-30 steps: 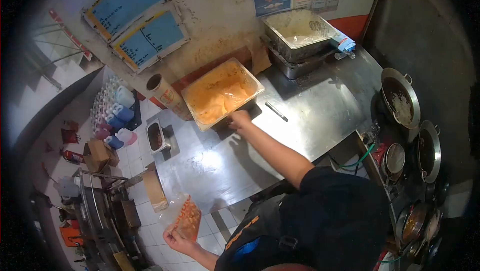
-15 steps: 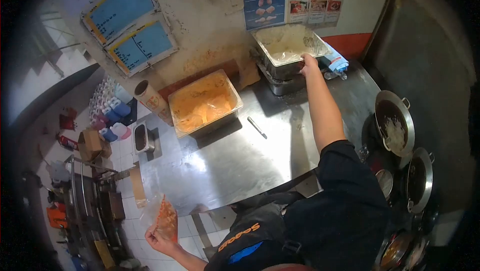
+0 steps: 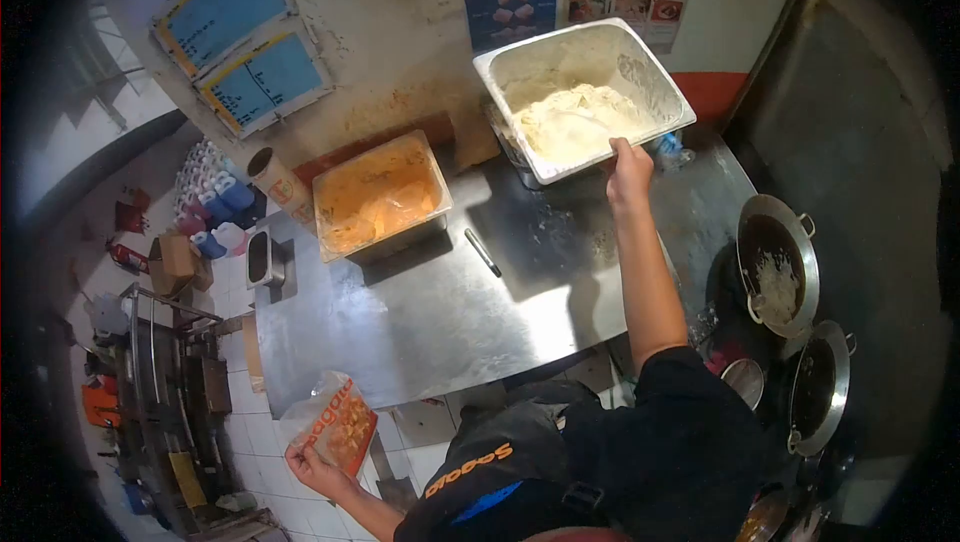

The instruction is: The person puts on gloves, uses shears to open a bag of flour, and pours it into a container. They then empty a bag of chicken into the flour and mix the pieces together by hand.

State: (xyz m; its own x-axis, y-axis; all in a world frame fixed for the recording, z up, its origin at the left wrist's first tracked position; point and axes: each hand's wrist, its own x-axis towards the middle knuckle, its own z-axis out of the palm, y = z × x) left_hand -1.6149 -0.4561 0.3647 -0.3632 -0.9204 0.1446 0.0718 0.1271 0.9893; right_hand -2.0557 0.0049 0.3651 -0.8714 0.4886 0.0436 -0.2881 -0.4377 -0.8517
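Observation:
My right hand (image 3: 630, 174) pinches the near rim of a deep metal food pan (image 3: 655, 77). Pale, flour-like powder (image 3: 580, 127) lies inside, and the pan tilts towards me. Part of another metal container (image 3: 500, 137) shows beneath its left side. My left hand (image 3: 318, 470), low on the left past the table's front edge, is closed on a clear plastic bag (image 3: 345, 427) with red lettering and orange-brown pieces in it. A second deep metal pan (image 3: 405, 227) with orange contents stands on the steel table (image 3: 400, 342), touched by neither hand.
A slim metallic tool (image 3: 483, 253) lies mid-table. A small metal container (image 3: 265, 260) and a tall paper cylinder (image 3: 278, 182) stand at the left. Two woks (image 3: 808, 287) (image 3: 838, 412) are at the right. The posted wall (image 3: 400, 62) bounds the back.
The flour pan has been lifted and tipped towards me by my right hand, showing more powder. The bag in my left hand has turned, its lettering now facing the camera. The view has shifted slightly.

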